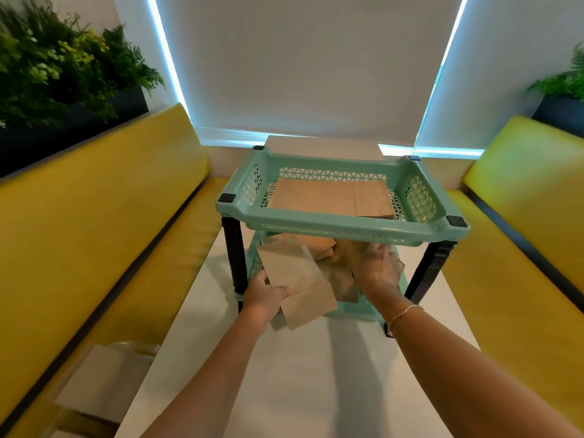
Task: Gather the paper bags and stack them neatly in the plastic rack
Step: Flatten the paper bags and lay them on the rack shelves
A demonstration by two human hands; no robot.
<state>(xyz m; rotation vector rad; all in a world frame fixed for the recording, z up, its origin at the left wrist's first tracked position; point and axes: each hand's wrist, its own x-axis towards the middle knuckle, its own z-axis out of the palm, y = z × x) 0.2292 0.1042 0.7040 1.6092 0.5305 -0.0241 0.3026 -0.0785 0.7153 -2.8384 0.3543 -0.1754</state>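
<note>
A mint-green two-tier plastic rack (344, 227) with black legs stands on the white table (316, 374). A flat stack of brown paper bags (328, 199) lies in its upper tray. In the lower tray sit several loose, crumpled brown bags (344, 276). My left hand (264, 297) grips the near end of a flat paper bag (294, 279) that sticks out of the lower tray's front. My right hand (377, 267) reaches into the lower tray with fingers spread over the crumpled bags; it is blurred.
Yellow padded benches (94, 248) run along both sides of the table. A pale bag or box (104, 380) lies on the left bench near me. Planters with greenery (57, 67) stand behind both benches. A drawn white blind (303, 64) covers the window behind the rack.
</note>
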